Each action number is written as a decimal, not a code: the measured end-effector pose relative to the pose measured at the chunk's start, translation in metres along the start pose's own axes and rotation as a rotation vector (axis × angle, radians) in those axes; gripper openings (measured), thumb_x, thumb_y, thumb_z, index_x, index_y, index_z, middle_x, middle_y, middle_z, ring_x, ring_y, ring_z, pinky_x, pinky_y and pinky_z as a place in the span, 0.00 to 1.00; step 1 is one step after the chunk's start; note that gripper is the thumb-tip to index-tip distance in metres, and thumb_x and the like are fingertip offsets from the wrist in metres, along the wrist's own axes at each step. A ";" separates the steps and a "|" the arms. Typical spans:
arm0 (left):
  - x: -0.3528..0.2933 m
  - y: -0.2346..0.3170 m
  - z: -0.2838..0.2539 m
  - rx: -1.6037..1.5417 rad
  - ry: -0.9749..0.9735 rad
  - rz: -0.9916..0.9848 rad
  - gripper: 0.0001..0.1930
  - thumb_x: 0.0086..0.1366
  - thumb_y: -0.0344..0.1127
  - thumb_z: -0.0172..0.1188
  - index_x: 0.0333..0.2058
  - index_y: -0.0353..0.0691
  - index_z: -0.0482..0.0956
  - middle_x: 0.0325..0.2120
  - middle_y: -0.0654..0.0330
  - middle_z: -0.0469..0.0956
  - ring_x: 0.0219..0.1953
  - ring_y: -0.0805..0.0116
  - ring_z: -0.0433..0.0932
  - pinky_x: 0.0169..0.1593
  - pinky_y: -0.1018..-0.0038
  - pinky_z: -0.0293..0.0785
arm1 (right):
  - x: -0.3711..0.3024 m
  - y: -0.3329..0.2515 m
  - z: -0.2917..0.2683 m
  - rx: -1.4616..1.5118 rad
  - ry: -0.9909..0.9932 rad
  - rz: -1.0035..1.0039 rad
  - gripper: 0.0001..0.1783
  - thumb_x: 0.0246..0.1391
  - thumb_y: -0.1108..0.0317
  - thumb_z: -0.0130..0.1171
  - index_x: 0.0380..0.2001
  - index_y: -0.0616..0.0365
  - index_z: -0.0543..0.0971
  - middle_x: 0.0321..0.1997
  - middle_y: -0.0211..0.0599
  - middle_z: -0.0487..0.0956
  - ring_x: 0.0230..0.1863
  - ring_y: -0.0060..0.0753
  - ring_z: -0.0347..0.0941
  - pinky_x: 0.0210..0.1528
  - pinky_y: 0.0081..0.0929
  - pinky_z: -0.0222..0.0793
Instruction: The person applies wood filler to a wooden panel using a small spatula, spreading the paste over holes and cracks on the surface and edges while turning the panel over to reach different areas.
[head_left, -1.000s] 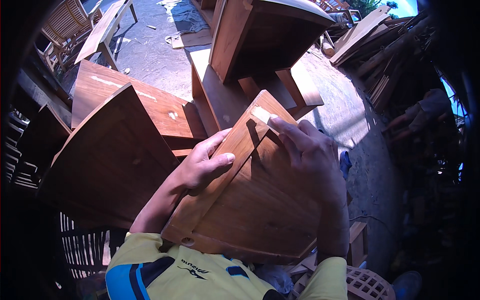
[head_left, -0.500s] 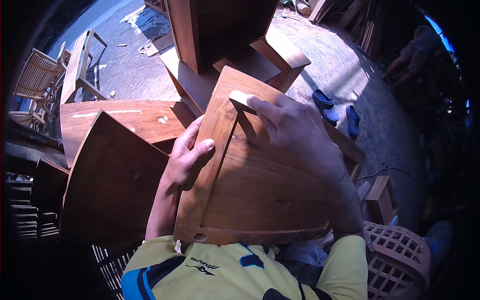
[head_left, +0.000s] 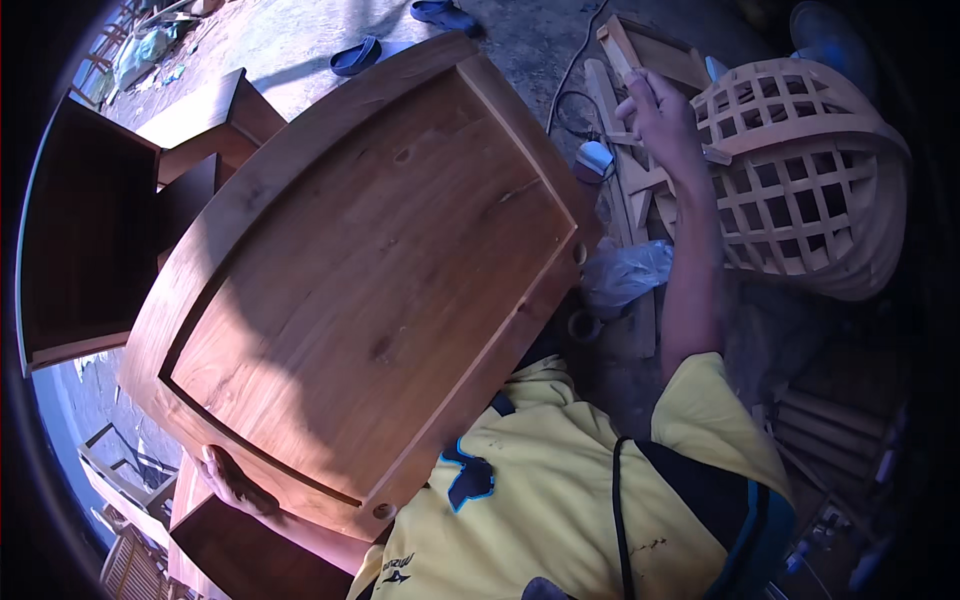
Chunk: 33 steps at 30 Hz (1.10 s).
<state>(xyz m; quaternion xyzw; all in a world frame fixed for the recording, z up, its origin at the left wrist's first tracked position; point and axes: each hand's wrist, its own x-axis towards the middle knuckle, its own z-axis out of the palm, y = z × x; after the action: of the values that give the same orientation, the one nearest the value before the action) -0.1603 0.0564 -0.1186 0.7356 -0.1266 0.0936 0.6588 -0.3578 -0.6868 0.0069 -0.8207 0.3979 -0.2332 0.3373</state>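
Wooden panel (head_left: pixel 380 260) is tilted up against the yellow shirt (head_left: pixel 560 450). Left hand (head_left: pixel 235 485) clamped on the panel's lower-left edge, fingers partly hidden. Right hand (head_left: pixel 660 120) off the panel, out to its right, fingers curled in front of a small wooden box (head_left: pixel 675 60); can't tell if it's holding anything. Vs half a second ago: right hand was on the panel's far corner with a pale block, now well clear; panel sits turned in view, lattice piece (head_left: pixel 780 190) shows fuller. Clearance: dark cabinet (head_left: pixel 85 230) crowds the panel's left, plastic bag (head_left: pixel 630 272) just off its right edge, sandals (head_left: pixel 355 57) just past the far edge. Open floor (head_left: pixel 520 50) beyond the panel, up to the cable (head_left: pixel 565 70).
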 end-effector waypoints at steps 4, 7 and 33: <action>0.014 -0.034 0.010 0.161 0.032 -0.014 0.30 0.78 0.45 0.47 0.70 0.28 0.62 0.66 0.49 0.69 0.70 0.59 0.66 0.74 0.60 0.58 | -0.064 0.180 0.020 -0.031 -0.113 0.298 0.20 0.64 0.53 0.61 0.45 0.59 0.84 0.27 0.39 0.83 0.31 0.31 0.81 0.42 0.33 0.73; 0.015 -0.039 0.029 0.225 0.082 -0.111 0.30 0.78 0.45 0.47 0.69 0.28 0.63 0.66 0.49 0.69 0.70 0.59 0.66 0.74 0.60 0.58 | -0.119 0.277 0.081 -0.026 -0.058 0.417 0.18 0.53 0.57 0.69 0.45 0.55 0.86 0.35 0.46 0.86 0.38 0.42 0.85 0.44 0.40 0.77; 0.050 -0.044 0.035 0.368 0.007 -0.159 0.29 0.79 0.45 0.46 0.68 0.28 0.64 0.66 0.48 0.69 0.70 0.57 0.66 0.75 0.59 0.59 | -0.146 0.251 0.036 -0.142 0.120 0.283 0.10 0.54 0.68 0.64 0.38 0.62 0.82 0.34 0.58 0.83 0.41 0.60 0.82 0.42 0.50 0.76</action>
<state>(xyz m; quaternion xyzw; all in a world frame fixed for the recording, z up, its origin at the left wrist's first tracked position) -0.1000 0.0230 -0.1490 0.8511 -0.0464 0.0654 0.5189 -0.5425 -0.6698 -0.2193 -0.7628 0.5445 -0.2034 0.2833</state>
